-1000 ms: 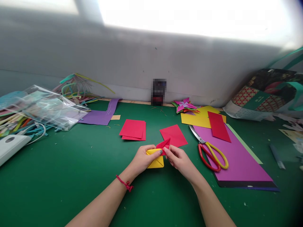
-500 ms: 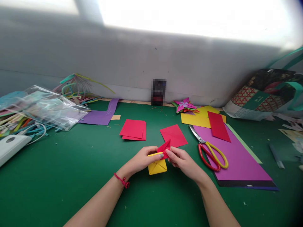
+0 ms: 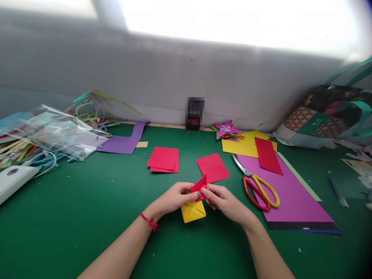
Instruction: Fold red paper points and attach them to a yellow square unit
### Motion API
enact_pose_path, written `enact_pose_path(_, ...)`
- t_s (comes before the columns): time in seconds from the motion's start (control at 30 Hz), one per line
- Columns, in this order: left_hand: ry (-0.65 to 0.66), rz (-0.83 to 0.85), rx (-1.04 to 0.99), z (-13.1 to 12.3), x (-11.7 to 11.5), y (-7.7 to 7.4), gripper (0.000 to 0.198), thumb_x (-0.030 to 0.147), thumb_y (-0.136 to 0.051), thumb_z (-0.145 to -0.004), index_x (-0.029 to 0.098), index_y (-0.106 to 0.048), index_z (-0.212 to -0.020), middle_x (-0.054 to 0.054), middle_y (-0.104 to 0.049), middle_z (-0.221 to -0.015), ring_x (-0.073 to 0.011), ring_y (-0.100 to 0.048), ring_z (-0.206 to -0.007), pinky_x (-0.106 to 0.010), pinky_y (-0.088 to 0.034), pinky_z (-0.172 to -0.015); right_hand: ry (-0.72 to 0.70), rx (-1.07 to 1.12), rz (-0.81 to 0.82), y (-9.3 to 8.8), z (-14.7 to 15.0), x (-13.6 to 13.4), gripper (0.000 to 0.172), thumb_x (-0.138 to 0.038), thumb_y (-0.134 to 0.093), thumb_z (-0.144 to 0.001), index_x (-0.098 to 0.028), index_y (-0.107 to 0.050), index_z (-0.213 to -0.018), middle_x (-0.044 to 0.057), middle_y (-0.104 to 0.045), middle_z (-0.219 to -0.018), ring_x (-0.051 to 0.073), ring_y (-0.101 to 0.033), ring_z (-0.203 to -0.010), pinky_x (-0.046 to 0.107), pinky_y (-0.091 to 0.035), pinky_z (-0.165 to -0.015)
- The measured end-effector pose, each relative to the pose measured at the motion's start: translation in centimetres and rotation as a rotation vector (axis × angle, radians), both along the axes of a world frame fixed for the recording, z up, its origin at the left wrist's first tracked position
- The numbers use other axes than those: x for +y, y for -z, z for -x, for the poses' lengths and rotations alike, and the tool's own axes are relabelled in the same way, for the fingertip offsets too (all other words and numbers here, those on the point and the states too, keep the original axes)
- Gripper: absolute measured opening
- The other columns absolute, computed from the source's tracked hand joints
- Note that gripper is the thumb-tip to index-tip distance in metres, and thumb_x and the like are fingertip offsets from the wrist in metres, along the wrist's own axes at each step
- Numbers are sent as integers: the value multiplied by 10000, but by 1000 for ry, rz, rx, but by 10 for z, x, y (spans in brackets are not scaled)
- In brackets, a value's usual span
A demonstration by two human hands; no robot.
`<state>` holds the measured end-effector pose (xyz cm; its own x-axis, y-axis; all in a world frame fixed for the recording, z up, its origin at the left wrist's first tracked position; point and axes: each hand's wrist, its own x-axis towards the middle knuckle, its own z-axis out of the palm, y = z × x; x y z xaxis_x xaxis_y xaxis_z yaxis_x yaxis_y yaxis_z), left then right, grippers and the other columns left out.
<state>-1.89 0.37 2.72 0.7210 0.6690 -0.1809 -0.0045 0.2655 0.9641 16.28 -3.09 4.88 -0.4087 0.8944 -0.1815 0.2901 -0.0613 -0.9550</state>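
Note:
Between my hands is a folded red paper point(image 3: 200, 185) with a pointed tip sticking up, joined or pressed against a folded yellow paper point(image 3: 193, 212) below it. My left hand point(image 3: 176, 197) is closed on both, its thumb lying where red meets yellow. From the other side, my right hand point(image 3: 223, 200) pinches the red piece between thumb and fingers. How the two pieces meet is hidden by the fingertips. Just beyond my hands lies a creased red square point(image 3: 213, 167), and left of it a small stack of red squares point(image 3: 163, 159).
Scissors point(image 3: 255, 186) with red and yellow handles rest on a purple sheet point(image 3: 293, 193) at right. Behind are yellow sheets point(image 3: 238, 148), a red strip point(image 3: 269, 156) and folded paper stars point(image 3: 226, 129). Plastic bags point(image 3: 64, 131), purple paper point(image 3: 119, 144) and a white power strip point(image 3: 17, 180) occupy the left.
Both hands have shifted slightly toward me with the papers. The yellow piece has tilted and moved lower, showing more of its folded face.

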Motion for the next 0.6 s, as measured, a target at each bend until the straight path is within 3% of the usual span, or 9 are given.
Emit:
enact_pose_path(0.37,-22,-24,-102,-1,-6,0,230,294,-559,-753,97,-601,-864,-68,-596,-817,-156,-531,-740,-231,-384,-645,-91,217,42,0,2,0,271,-392,-389,-857,-163,-474,-739,-30,-393,-601,85,-363,-524,211,-298,-478)
enact_pose_path(0.6,-21,-44,-93,-1,-5,1,237,296,-558,-751,92,-599,-865,-71,-593,-816,-160,-523,-746,-239,-378,-651,-58,181,-7,-1,3,0,283,-392,-414,-844,-157,-502,-712,-25,-398,-603,91,-384,-532,211,-308,-477)
